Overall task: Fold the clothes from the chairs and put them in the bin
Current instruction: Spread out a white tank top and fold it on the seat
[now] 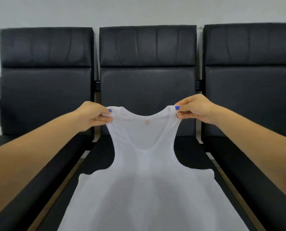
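Note:
A white sleeveless tank top (145, 184) hangs stretched out over the seat of the middle black chair (147, 64), its neckline facing me with a small red label inside. My left hand (93, 115) pinches the left shoulder strap between thumb and fingers. My right hand (195, 110) pinches the right shoulder strap the same way. Both straps are lifted above the seat and pulled apart, while the lower body of the top spreads toward me and runs out of the bottom of the view. No bin is in view.
Three black leather chairs stand side by side against a pale wall: a left chair (45, 72), the middle one, and a right chair (250, 72). Narrow gaps with wooden-edged armrests (82, 164) separate the seats.

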A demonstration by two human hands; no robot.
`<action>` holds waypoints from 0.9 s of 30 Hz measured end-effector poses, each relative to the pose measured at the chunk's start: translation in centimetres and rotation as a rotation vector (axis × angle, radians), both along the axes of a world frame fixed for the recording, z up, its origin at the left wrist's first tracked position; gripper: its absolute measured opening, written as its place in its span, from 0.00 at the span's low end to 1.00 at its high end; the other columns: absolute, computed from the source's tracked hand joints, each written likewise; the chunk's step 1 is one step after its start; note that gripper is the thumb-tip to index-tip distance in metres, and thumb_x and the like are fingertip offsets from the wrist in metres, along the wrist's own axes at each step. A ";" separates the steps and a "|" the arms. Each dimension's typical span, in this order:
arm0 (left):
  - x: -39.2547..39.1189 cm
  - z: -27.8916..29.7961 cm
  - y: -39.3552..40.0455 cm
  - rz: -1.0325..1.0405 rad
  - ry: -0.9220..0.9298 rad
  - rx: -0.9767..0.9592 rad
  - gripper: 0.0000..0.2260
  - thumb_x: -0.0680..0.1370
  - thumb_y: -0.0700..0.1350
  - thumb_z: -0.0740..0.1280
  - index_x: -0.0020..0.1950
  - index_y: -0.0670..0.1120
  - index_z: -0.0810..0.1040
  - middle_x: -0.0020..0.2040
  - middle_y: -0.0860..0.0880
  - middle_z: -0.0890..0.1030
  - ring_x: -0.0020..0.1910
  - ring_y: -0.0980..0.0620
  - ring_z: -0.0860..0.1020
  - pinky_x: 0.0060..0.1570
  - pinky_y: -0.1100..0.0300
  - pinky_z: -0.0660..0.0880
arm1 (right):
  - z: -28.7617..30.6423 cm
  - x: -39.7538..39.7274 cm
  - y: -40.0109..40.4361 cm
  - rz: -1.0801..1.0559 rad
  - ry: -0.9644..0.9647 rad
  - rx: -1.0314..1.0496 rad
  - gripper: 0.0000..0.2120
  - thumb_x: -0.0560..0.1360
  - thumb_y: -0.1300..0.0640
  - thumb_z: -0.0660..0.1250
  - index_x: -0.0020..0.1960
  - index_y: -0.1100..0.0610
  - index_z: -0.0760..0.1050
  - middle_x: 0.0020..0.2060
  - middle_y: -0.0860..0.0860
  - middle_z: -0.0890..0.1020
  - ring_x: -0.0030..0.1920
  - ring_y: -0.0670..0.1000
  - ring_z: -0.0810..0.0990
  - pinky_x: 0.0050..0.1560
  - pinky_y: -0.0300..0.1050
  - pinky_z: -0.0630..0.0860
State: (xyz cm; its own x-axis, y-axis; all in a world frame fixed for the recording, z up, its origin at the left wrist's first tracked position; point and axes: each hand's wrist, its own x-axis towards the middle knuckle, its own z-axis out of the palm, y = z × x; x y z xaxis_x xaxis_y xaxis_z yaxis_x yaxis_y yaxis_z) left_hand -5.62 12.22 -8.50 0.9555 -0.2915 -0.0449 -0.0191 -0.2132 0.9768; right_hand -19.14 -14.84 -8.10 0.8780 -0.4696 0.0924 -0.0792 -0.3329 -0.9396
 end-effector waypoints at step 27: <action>-26.6 -9.8 16.8 -0.367 0.147 0.233 0.05 0.66 0.35 0.77 0.35 0.42 0.84 0.46 0.41 0.85 0.48 0.42 0.83 0.57 0.46 0.77 | -6.6 -26.2 11.3 0.455 0.418 -0.275 0.03 0.74 0.58 0.70 0.45 0.52 0.81 0.37 0.43 0.84 0.32 0.46 0.81 0.30 0.36 0.76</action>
State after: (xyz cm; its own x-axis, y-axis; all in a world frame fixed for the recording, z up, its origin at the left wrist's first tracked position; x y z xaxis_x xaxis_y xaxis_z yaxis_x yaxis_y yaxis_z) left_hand -32.17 28.99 -18.33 0.7691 -0.5758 -0.2775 0.0011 -0.4330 0.9014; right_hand -45.33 -3.49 -14.69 0.9705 -0.0525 -0.2353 -0.2133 -0.6417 -0.7367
